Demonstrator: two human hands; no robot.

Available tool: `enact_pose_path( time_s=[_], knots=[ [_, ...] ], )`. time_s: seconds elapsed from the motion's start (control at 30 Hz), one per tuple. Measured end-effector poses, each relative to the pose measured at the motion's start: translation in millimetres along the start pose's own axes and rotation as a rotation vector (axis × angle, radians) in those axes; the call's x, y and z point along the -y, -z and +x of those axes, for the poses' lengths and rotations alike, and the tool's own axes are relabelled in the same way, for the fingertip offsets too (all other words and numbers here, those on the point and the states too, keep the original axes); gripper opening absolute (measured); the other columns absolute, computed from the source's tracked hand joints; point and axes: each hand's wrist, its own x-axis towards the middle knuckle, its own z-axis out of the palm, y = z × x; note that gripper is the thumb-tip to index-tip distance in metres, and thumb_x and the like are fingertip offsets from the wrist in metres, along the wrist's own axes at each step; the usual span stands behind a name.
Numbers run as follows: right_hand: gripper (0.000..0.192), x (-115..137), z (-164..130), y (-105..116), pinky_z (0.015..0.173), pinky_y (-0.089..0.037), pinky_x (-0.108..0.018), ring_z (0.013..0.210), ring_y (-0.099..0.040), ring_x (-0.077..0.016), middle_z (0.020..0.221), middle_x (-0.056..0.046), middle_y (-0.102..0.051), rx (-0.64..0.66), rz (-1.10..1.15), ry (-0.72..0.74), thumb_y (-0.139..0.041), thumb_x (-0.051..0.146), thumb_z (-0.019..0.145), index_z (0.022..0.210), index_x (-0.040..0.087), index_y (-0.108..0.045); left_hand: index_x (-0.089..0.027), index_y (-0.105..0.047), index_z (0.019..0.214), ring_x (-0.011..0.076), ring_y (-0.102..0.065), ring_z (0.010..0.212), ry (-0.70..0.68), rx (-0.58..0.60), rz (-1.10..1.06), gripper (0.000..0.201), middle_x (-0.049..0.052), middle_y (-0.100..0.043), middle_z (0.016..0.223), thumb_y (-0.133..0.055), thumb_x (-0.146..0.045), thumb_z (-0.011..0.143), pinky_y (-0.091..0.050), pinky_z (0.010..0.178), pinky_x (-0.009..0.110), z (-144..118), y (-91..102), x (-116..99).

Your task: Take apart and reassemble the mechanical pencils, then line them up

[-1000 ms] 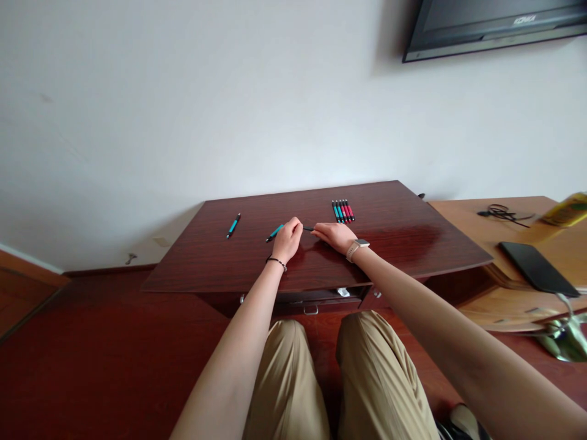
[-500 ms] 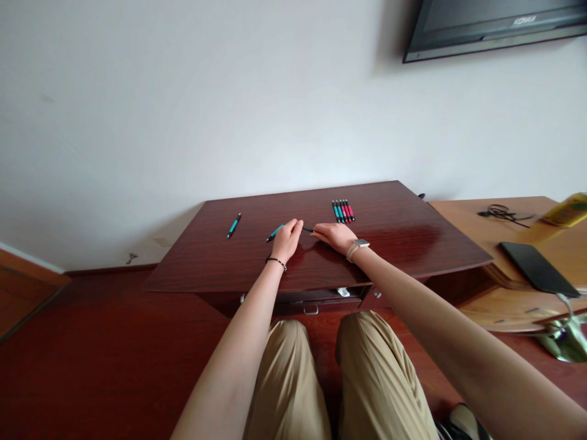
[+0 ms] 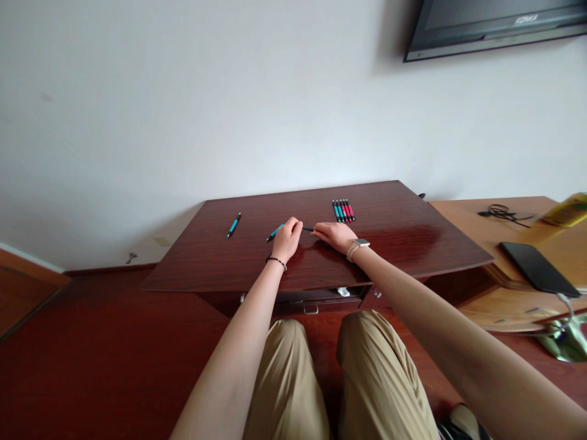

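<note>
Between my two hands stretches a thin dark pen (image 3: 307, 229), held level just above the table; its ends are hidden in my fingers. My left hand (image 3: 287, 238) is closed on the left end, and my right hand (image 3: 337, 236) pinches the right end. Just left of my left hand lies a teal and black pen (image 3: 274, 233), partly covered by it. Another teal pen (image 3: 233, 225) lies farther left. Beyond my right hand, a tidy row of teal pens (image 3: 338, 211) and red pens (image 3: 349, 211) lies side by side.
The dark red table (image 3: 206, 269) stands against the white wall. To its right is a lighter wooden cabinet (image 3: 463, 220) with a black cable (image 3: 502, 212), a black tablet-like slab (image 3: 537, 267) and a yellow bottle (image 3: 566, 211). A television (image 3: 499, 30) hangs at upper right.
Almost nothing differs. My left hand has shifted very slightly, and both hands keep their hold on the dark pen.
</note>
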Motion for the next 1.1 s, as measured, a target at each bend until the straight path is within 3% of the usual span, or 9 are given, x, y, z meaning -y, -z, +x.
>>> enact_pose_path(
  time_s=[0.2,0.53,0.7,0.8,0.93,1.1],
  knots=[
    [0.033,-0.6,0.6,-1.1,0.072,-0.037,-0.028,0.083,-0.067,-0.02,0.096,-0.005,-0.076,0.005,0.011,0.017,-0.05,0.048,0.114,0.099,0.025,-0.07,-0.025,-0.037,0.074,0.0191,-0.05,0.065,-0.03,0.016,0.086,0.039,0.0,-0.051,0.066,-0.039,-0.04,0.11,-0.032,0.069,0.032,1.4,-1.6,-0.8],
    [0.036,-0.9,0.5,-2.2,0.074,-0.038,-0.028,0.085,-0.067,-0.0205,0.097,-0.006,-0.074,0.018,0.032,0.059,-0.049,0.05,0.114,0.098,0.024,-0.068,-0.022,-0.035,0.061,0.0166,-0.039,0.06,0.006,-0.032,0.075,0.06,0.0,-0.042,0.057,-0.042,-0.059,0.109,-0.026,0.064,0.034,-1.1,2.2,-1.8],
    [0.035,0.9,0.2,-0.1,0.073,-0.038,-0.029,0.083,-0.066,-0.0205,0.096,-0.006,-0.075,0.024,0.02,0.028,-0.049,0.05,0.114,0.098,0.025,-0.068,-0.023,-0.046,0.072,0.0166,-0.047,0.066,-0.042,0.009,-0.064,0.047,-0.001,-0.051,0.066,-0.047,-0.054,0.107,-0.033,0.067,0.031,-2.8,3.8,-4.5],
    [0.036,0.8,0.0,-0.1,0.074,-0.038,-0.028,0.084,-0.067,-0.0208,0.096,-0.006,-0.075,0.02,0.015,0.03,-0.048,0.05,0.114,0.098,0.025,-0.068,-0.023,-0.042,0.072,0.0167,-0.046,0.065,-0.066,0.019,-0.041,0.044,-0.002,-0.048,0.066,-0.049,-0.049,0.107,-0.033,0.067,0.032,-3.0,3.3,-4.6],
    [0.036,0.5,0.1,-0.7,0.074,-0.039,-0.028,0.086,-0.068,-0.0207,0.097,-0.006,-0.075,0.017,0.012,0.038,-0.048,0.049,0.115,0.098,0.024,-0.067,-0.023,-0.035,0.067,0.0161,-0.04,0.061,-0.048,-0.039,-0.004,0.052,-0.002,-0.041,0.06,-0.047,-0.052,0.108,-0.028,0.064,0.033,-2.3,2.9,-2.1],
    [0.036,0.7,0.3,-0.9,0.076,-0.041,-0.028,0.085,-0.069,-0.0207,0.097,-0.006,-0.076,0.006,-0.005,0.031,-0.048,0.048,0.115,0.096,0.024,-0.067,-0.023,-0.04,0.062,0.0159,-0.043,0.06,0.031,-0.189,-0.101,0.058,-0.001,-0.044,0.059,-0.045,-0.056,0.109,-0.031,0.062,0.032,-1.6,4.8,3.3]
  ],
)
